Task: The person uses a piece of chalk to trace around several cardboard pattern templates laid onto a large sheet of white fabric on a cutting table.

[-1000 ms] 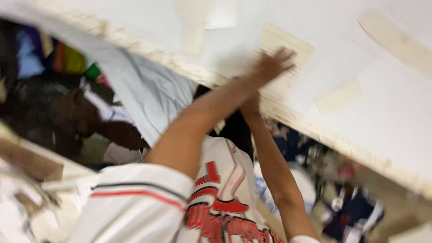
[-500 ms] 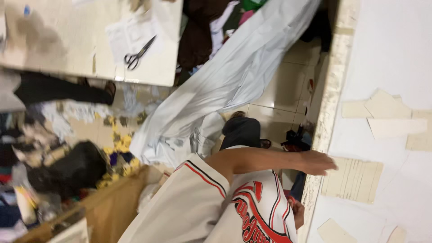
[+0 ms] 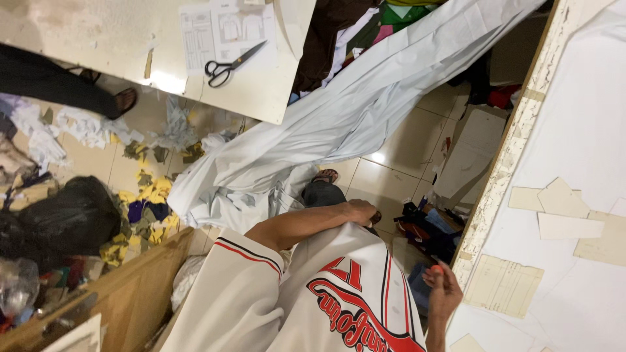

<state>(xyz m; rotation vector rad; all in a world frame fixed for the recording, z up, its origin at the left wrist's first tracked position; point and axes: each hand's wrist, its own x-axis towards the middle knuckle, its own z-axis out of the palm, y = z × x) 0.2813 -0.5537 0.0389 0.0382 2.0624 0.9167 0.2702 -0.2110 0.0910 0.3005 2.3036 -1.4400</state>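
I look down my own white jersey (image 3: 339, 306) with red script. My left hand (image 3: 357, 212) is curled at the jersey's hem, above my dark trousers and sandalled foot (image 3: 324, 176). Whether it grips the cloth I cannot tell. My right hand (image 3: 443, 287) is raised beside the worn edge of the white cutting table (image 3: 502, 176) and pinches a small orange-red piece (image 3: 435, 267) in its fingertips. Cream paper pattern pieces (image 3: 502, 283) lie on that table just right of the hand.
A long pale-blue cloth (image 3: 352, 124) drapes from upper right to the tiled floor. Black scissors (image 3: 231, 64) and a printed sheet lie on another table (image 3: 98, 39) at upper left. Fabric scraps, a black bag (image 3: 65, 218) and a wooden box edge (image 3: 130, 287) crowd the left.
The view has swung from the white table down to the floor and my body. My left arm has drawn back from the table to my waist.
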